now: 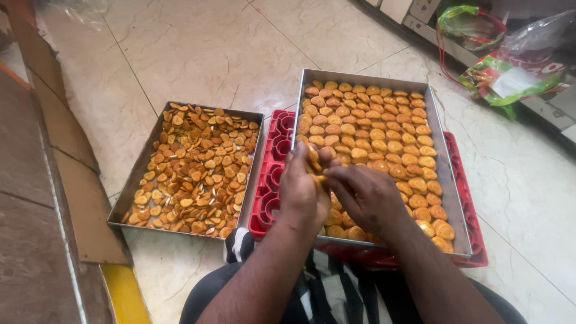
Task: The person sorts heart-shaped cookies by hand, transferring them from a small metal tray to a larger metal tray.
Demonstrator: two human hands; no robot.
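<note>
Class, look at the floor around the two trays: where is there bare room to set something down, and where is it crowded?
Bare floor lies beyond both trays. A narrow strip shows between the left tray and the red crate. Crowded: the right tray and bags.

Bare marble floor lies open across the upper left; two biscuit-filled trays and bags upper right crowd the rest.

A small food-making workroom, likely a bakery: two metal trays heaped with golden biscuits sit on a marble-tiled floor, one atop a red plastic crate, with plastic bags nearby
</note>
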